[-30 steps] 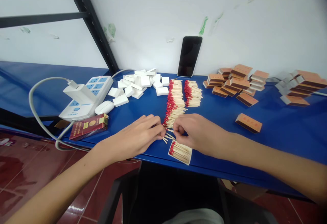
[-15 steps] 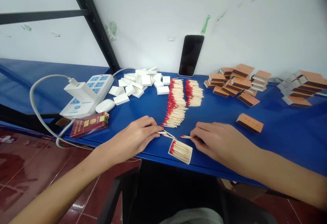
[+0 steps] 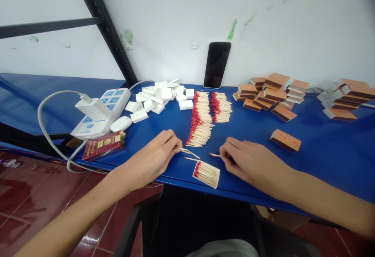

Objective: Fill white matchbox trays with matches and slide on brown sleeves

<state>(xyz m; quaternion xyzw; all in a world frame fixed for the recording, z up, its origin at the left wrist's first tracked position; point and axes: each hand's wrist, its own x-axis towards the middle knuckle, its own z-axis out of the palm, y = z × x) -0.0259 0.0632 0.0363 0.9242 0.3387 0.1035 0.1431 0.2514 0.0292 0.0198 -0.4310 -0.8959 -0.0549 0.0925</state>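
Observation:
A few matches (image 3: 186, 151) stick out from the pinched fingertips of my left hand (image 3: 159, 153), their heads hidden. My right hand (image 3: 249, 159) is closed on matches (image 3: 216, 155), with a red head pointing left; how many cannot be made out. Between the hands, close to the table's front edge, lies an open white matchbox tray (image 3: 217, 182) part filled with matches (image 3: 206, 173), heads to the left. One loose match (image 3: 191, 159) rests just beyond the tray. Farther back are a long pile of matches (image 3: 202, 122) and a shorter pile (image 3: 222, 107).
White matchbox pieces (image 3: 159, 95) are heaped at back left. Orange matchbox sleeves (image 3: 266, 91) are piled at back right, with one matchbox (image 3: 285, 140) nearer. A phone (image 3: 217, 65) leans on the wall. Left are a power strip (image 3: 101, 112), a mouse (image 3: 121, 124) and a red packet (image 3: 104, 145).
My left hand has drawn slightly left with its matches, and one match now lies apart above the tray. My right hand has shifted slightly. The view has tilted a little.

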